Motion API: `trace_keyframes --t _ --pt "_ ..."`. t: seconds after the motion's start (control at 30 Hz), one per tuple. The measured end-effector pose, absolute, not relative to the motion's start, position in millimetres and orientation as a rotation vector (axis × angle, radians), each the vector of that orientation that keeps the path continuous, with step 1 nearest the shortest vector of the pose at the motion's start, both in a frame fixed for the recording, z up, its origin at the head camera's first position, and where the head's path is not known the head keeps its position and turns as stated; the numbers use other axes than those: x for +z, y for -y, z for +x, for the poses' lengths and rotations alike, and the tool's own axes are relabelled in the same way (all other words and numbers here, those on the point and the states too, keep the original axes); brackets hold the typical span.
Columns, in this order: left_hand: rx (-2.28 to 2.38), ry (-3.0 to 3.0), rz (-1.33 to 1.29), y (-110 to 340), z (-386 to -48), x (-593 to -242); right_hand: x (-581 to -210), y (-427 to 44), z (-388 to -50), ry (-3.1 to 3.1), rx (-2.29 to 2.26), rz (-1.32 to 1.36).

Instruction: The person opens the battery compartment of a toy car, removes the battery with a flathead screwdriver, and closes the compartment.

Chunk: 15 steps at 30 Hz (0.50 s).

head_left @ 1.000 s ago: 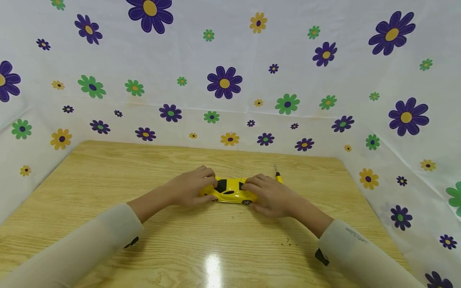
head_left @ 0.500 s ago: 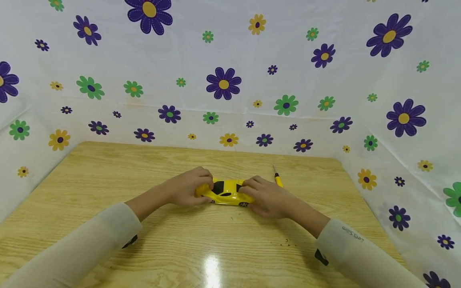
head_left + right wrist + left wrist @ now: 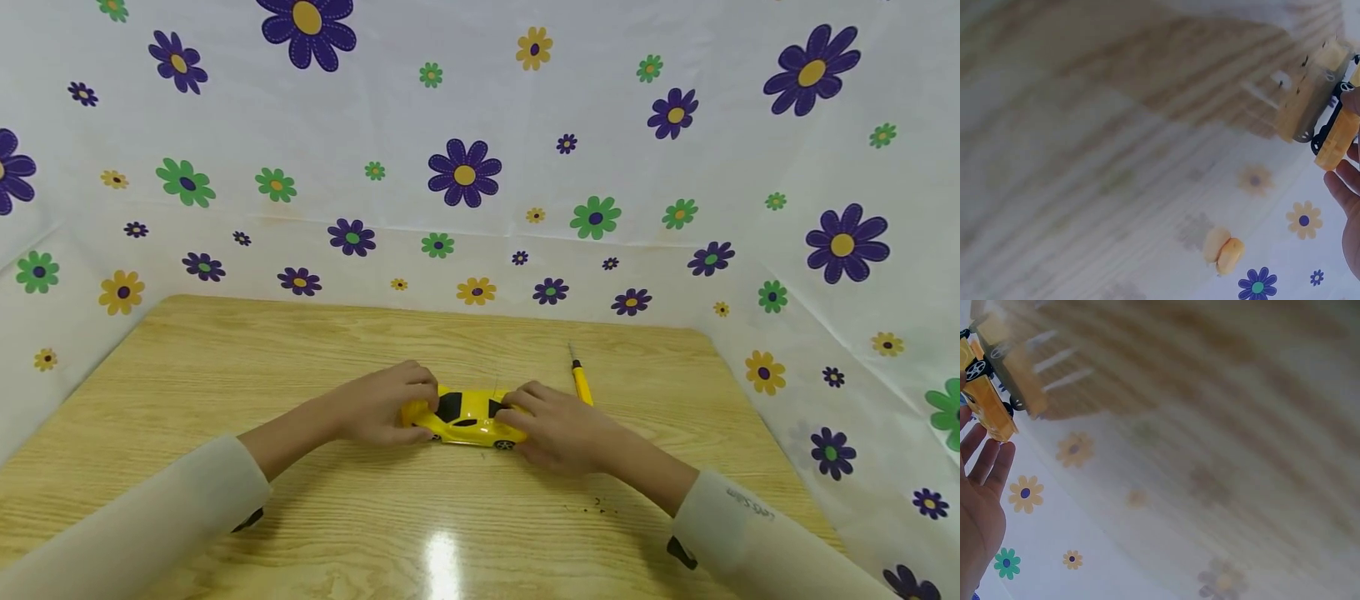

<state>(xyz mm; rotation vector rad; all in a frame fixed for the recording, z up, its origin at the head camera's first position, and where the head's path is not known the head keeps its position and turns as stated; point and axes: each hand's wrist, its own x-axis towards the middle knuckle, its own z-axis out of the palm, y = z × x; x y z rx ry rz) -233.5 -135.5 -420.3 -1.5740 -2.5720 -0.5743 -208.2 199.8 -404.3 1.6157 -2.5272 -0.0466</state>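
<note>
A yellow toy car (image 3: 474,406) with black windows stands side-on near the middle of the wooden table. My left hand (image 3: 384,406) grips its left end, the fingers curled over the top and the thumb low on the near side. At the other end my right hand (image 3: 561,427) holds the car the same way, its fingers on the dark window there. Both wrist views catch the car's low side and wheels above their reflection; whether the wheels touch the table I cannot tell. Just beyond the right hand lies a yellow-handled screwdriver (image 3: 581,383), its shaft pointing away.
The glossy wooden table (image 3: 337,517) ends at a white flowered cloth (image 3: 390,108) hanging behind and at both sides. A few small dark bits (image 3: 598,505) lie on the tabletop to the right, in front of the right hand.
Both hands have brought the toy car a little nearer to me and slightly left. More of the screwdriver's handle shows now. The grip at both ends looks the same.
</note>
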Motion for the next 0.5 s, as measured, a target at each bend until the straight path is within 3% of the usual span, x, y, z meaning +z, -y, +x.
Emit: trace_keyframes --t 0.5 --pt "-0.492 2.494 -1.626 159.9 -217.0 -422.6 -404.5 -183.1 -190.1 2.382 -0.168 1.662"
